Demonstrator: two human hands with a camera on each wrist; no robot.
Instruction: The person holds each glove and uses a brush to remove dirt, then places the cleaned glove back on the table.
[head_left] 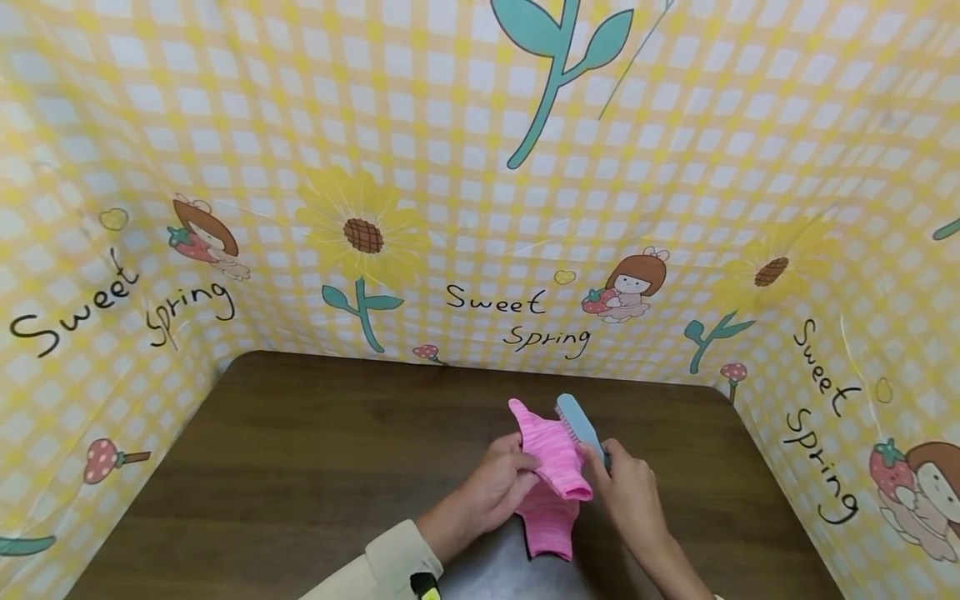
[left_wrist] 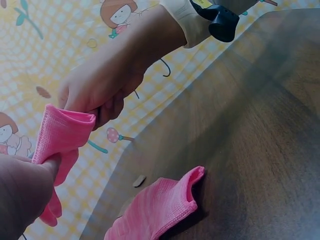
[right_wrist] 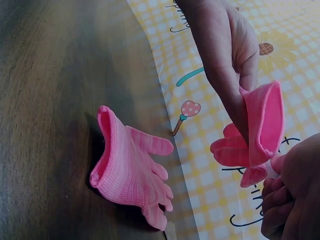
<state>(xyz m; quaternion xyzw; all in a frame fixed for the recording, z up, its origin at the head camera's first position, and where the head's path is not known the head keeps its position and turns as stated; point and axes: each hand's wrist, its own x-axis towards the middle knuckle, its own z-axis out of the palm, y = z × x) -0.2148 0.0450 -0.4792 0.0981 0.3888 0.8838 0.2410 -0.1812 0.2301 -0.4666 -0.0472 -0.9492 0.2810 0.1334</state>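
A pink knitted glove (head_left: 551, 454) is held up above the table by my left hand (head_left: 497, 485), thumb on its near face. My right hand (head_left: 628, 493) grips the handle of a light blue brush (head_left: 576, 417), its bristles against the glove's right side. Below, a second pink glove (right_wrist: 132, 167) lies on the table, cuff towards me, partly covered by the raised one in the head view. In the left wrist view the raised glove's cuff (left_wrist: 70, 122) hides most of the brush.
The dark wooden table (head_left: 300, 467) is enclosed by a yellow checked cloth (head_left: 465, 217) at the back and sides. A small pale piece (left_wrist: 139, 181) lies beside the lower glove.
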